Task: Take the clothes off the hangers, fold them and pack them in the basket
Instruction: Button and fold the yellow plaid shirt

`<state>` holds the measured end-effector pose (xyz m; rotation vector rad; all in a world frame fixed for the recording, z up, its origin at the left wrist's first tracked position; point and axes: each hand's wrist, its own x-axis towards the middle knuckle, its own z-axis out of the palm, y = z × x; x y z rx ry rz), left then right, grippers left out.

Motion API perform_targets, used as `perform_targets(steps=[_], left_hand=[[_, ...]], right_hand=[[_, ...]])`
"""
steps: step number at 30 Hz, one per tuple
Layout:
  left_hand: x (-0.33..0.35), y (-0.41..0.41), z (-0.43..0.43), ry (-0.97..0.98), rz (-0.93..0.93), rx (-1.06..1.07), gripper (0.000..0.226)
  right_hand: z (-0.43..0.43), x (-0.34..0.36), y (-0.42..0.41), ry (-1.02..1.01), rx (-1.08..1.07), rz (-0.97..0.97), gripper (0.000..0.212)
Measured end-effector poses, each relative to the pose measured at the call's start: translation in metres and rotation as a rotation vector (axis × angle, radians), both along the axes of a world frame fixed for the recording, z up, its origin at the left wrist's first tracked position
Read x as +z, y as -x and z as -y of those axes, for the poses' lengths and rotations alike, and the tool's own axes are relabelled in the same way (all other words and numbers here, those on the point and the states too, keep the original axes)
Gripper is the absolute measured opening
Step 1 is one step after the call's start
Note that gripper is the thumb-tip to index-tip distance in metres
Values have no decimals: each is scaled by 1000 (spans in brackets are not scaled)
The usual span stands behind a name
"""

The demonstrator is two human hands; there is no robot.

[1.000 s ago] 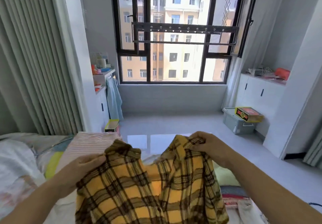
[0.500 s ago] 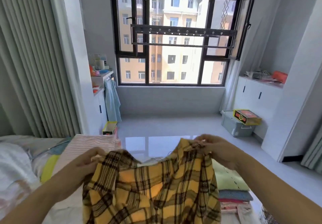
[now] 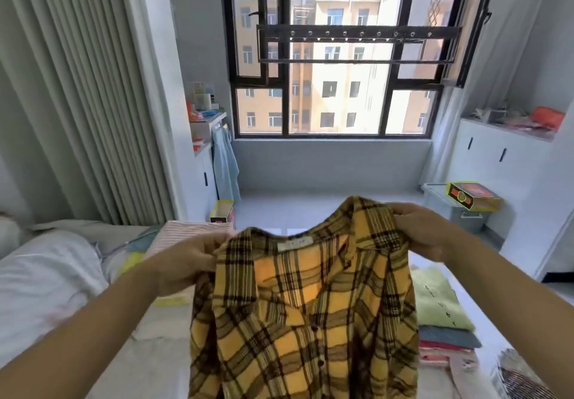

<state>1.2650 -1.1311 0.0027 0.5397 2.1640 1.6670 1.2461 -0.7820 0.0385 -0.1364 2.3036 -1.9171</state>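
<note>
Both hands are pinching the shirt [image 3: 304,305] by its shoulders, left hand [image 3: 189,262] mid-left of the frame, right hand [image 3: 425,234] mid-right, so it's hanging center-bottom. I'd be keeping the shoulders level and laying it flat by the folded pile [image 3: 441,321] lower right before folding.

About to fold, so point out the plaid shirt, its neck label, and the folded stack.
plaid shirt [image 3: 298,321], head view, front panel.
neck label [image 3: 295,245], head view, middle of the white tag.
folded stack [image 3: 441,302], head view, green top garment.
</note>
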Motion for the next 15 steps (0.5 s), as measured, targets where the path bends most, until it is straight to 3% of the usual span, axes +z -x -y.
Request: perform_targets(steps=[3, 5, 8, 10, 13, 15], left_hand=[[17, 10, 3, -21, 51, -76, 53], [18, 13, 3, 71, 32, -59, 51], [15, 14, 2, -35, 131, 15, 32], [21, 12, 1, -131, 109, 153, 8], [31, 10, -3, -229, 5, 295, 32], [36, 9, -6, -187, -73, 316, 40]], right_hand=[[6, 24, 0, 36, 19, -103, 18], [10, 24, -1, -165, 52, -127, 21], [10, 12, -2, -308, 114, -51, 21], [4, 14, 1, -139, 124, 24, 23], [-1, 29, 3, 278, 187, 194, 21], [-2, 31, 3, 336, 318, 202, 38]])
